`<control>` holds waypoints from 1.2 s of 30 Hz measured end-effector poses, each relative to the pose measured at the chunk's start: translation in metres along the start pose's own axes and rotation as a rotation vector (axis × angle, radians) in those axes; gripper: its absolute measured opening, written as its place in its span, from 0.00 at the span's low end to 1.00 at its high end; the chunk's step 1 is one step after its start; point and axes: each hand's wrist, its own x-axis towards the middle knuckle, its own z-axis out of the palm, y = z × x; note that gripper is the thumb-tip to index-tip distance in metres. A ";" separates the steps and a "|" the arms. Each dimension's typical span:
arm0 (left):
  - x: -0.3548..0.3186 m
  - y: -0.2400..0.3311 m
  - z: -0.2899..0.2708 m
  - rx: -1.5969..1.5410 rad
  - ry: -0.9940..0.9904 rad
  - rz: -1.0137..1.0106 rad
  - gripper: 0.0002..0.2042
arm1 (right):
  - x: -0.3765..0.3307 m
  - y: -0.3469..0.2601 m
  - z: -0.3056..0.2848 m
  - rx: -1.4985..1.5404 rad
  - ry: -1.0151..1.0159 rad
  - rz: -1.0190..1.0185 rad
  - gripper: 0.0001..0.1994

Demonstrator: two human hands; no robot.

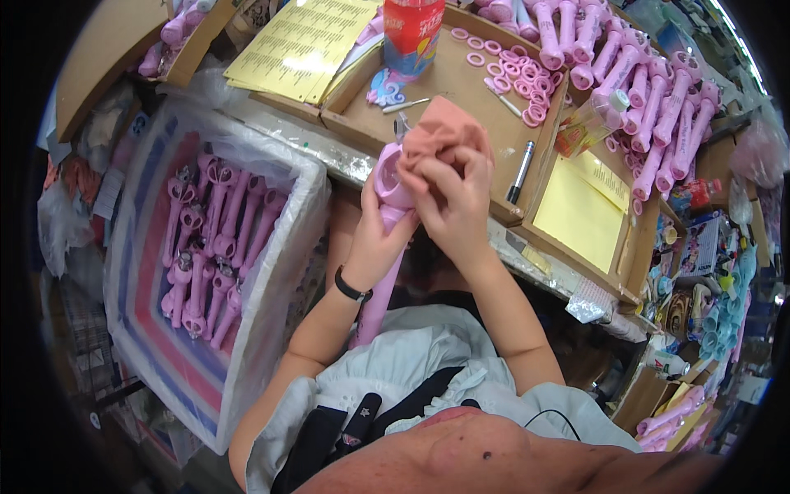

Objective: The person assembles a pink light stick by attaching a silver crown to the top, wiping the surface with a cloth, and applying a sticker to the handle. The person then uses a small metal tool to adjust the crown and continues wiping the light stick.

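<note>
My left hand [378, 240] is wrapped round the neck of a pink plastic wand [377, 309], just below its round, hollow head. The wand's shaft slants down toward my lap, and a small silvery piece [401, 125] stands at the top of the head. In my right hand [455, 202] is a bunched salmon-coloured cloth [451, 125], pinched against the right side of the wand's head. The cloth and fingers cover part of that head, so the contact there is partly hidden.
At left, a plastic-lined box [284, 239] holds several similar wands. A cardboard tray [461, 99] on the bench contains loose pink rings [527, 78], a marker [520, 173] and a red-labelled bottle [411, 37]. More pink wands [666, 107] are heaped at right, beside yellow paper [580, 214].
</note>
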 end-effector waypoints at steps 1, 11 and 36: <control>0.000 0.001 0.000 0.070 0.017 0.049 0.39 | 0.003 0.003 0.002 0.018 -0.018 0.047 0.09; -0.002 0.014 -0.016 -0.369 -0.118 -0.383 0.32 | -0.019 0.046 -0.091 -0.385 0.209 0.155 0.17; 0.004 0.034 -0.019 -0.272 -0.250 -0.456 0.46 | -0.145 0.054 -0.133 -0.261 0.024 0.312 0.04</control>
